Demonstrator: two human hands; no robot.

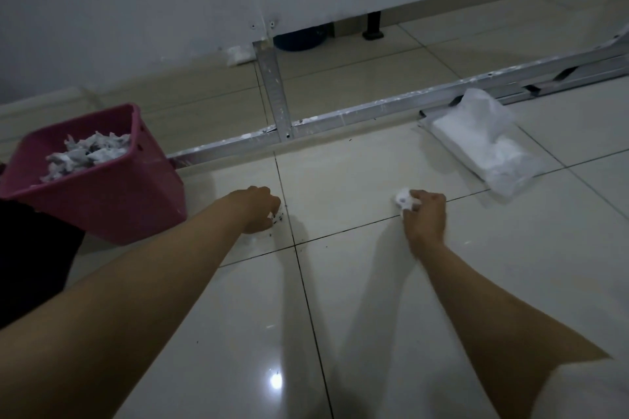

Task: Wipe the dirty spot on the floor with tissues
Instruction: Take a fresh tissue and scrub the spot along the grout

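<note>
**Dirt by the tile line, tissue in the other hand**

Head view: dark crumbs (277,216) lie on the floor (340,316) beside the tile line, right at the left hand (253,209). Its fingers are curled down over the crumbs; I cannot tell if they pinch anything. The right hand (425,216) squeezes a balled tissue (403,199), well apart from the dirt. The pink bin (102,194) holds used tissues.

Bare fingers could smear or scatter the crumbs, and one small tissue may miss some.
</note>
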